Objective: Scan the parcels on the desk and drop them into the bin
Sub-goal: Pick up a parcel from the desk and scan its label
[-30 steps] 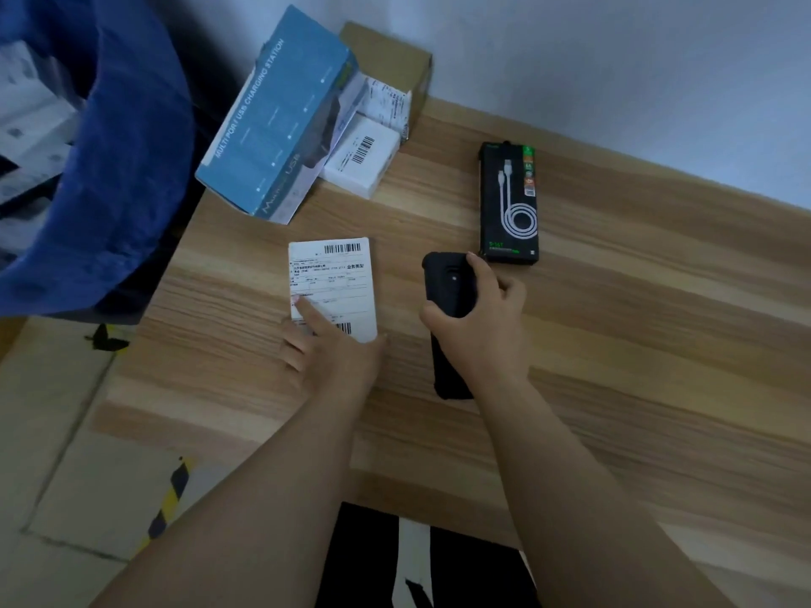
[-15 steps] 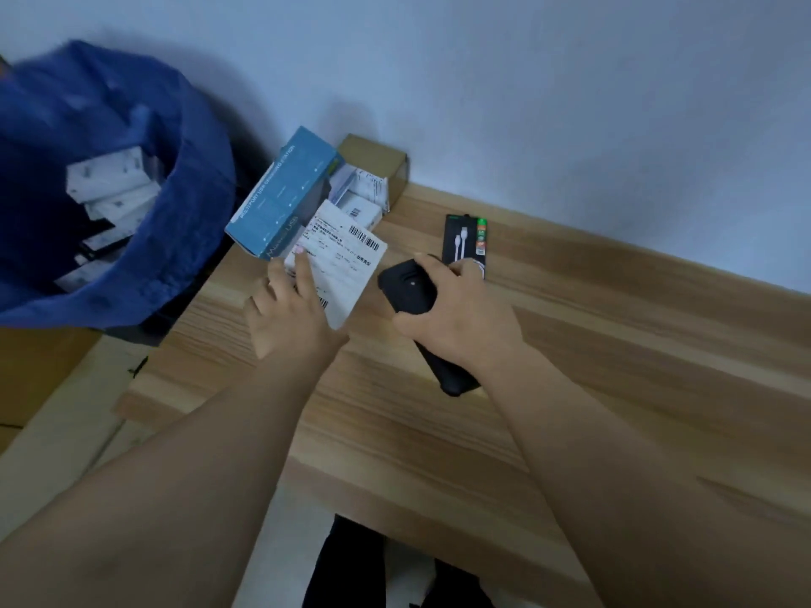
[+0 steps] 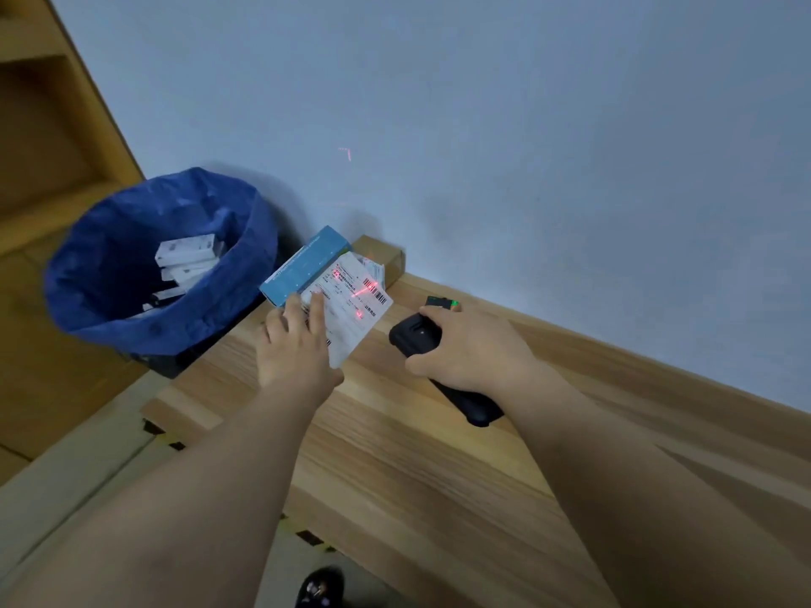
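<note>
At far left the bin [image 3: 162,274], lined with a blue bag, stands on the floor just beside the desk [image 3: 439,467] end, with several white boxes already lying inside. Next to it, at the desk's far corner, a blue box [image 3: 303,267] leans over a brown carton [image 3: 386,256]. The left hand [image 3: 294,344] holds the parcel [image 3: 355,309] raised off the desk in front of that blue box, fingers laid over its near end; the thumb is hidden behind it, so the exact pinch cannot be told. The parcel looks flat, thin and light, a white piece with a printed label, probably stiff enough to hold its shape from one end yet easy to bend or let slip, so gripping the edge away from the barcode seems right and keeps the code uncovered. Red scan light falls across the label near the barcode, so the scan seems under way. To the right, the right hand [image 3: 469,344] is wrapped round a black scanner [image 3: 417,337] aimed at the label. Beyond it a dark packet [image 3: 441,301] lies on the desk by the wall, not yet scanned, I judge.
</note>
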